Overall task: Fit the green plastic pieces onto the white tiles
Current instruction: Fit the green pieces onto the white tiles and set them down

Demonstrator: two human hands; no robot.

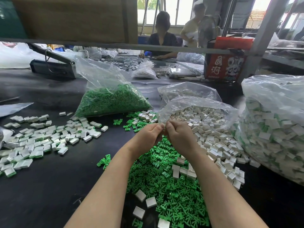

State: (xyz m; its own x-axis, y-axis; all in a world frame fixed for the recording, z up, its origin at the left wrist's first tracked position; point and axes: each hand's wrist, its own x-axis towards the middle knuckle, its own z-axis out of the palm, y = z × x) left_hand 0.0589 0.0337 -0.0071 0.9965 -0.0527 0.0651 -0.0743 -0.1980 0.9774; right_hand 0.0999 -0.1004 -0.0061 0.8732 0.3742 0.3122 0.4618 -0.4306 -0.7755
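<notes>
My left hand (pixel 148 134) and my right hand (pixel 179 134) meet fingertip to fingertip above the table's middle, all fingers curled. Between them they pinch a small pale piece, apparently a white tile (pixel 164 128), and most of it is hidden by the fingers. Under my forearms lies a heap of loose green plastic pieces (pixel 164 178) with a few white tiles scattered on it. Just right of my hands, loose white tiles (pixel 205 125) spill from an open clear bag.
Tiles with green undersides (pixel 41 139) are spread over the black table (pixel 49 186) at left. A clear bag of green pieces (pixel 111 99) stands behind my hands. A large bag of tiles (pixel 276 129) fills the right side. A red box (pixel 225 65) and a seated person (pixel 162 37) are at the back.
</notes>
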